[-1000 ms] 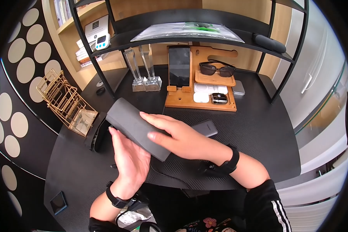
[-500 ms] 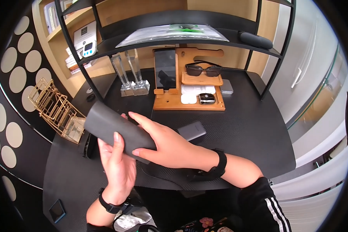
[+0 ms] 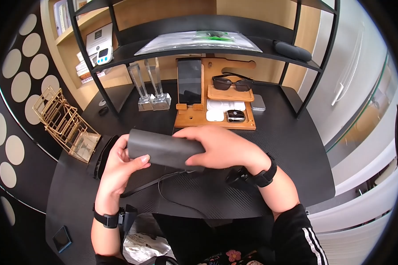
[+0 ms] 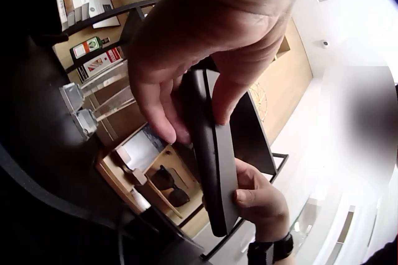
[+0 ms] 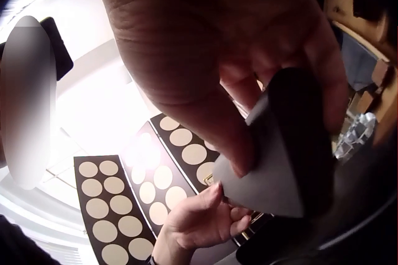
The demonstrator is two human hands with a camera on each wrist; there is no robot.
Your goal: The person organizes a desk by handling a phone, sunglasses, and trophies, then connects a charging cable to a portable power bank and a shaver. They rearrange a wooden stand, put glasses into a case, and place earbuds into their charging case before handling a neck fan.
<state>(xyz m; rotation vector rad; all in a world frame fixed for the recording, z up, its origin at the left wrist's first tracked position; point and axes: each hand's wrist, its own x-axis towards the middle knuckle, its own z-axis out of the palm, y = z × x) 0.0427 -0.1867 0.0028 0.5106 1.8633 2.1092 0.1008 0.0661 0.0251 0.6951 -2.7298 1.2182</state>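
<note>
A dark grey glasses case [image 3: 163, 149] with a triangular end is held up over the desk, lying nearly level across the head view. My left hand [image 3: 115, 170] grips its left end, thumb on the near face and fingers behind. At the other end my right hand [image 3: 223, 148] holds it, thumb below and fingers over the far side. In the left wrist view the case [image 4: 214, 159] runs between both hands, with a long seam along its edge. The right wrist view shows the triangular end of the case [image 5: 273, 165] under my right hand.
Beyond the hands stands a wooden organizer [image 3: 216, 123] with sunglasses [image 3: 232, 83] and a phone [image 3: 189, 81]. Two crystal trophies [image 3: 154, 101] and a gold wire rack [image 3: 68, 123] are to its left. A black cable [image 3: 161, 190] lies near the desk's front edge; a small blue-edged device [image 3: 62, 239] lies lower left.
The case has turned from a steep slant to nearly level and moved right. My left hand has shifted from beneath it to its left end; my right hand has moved to its right end.
</note>
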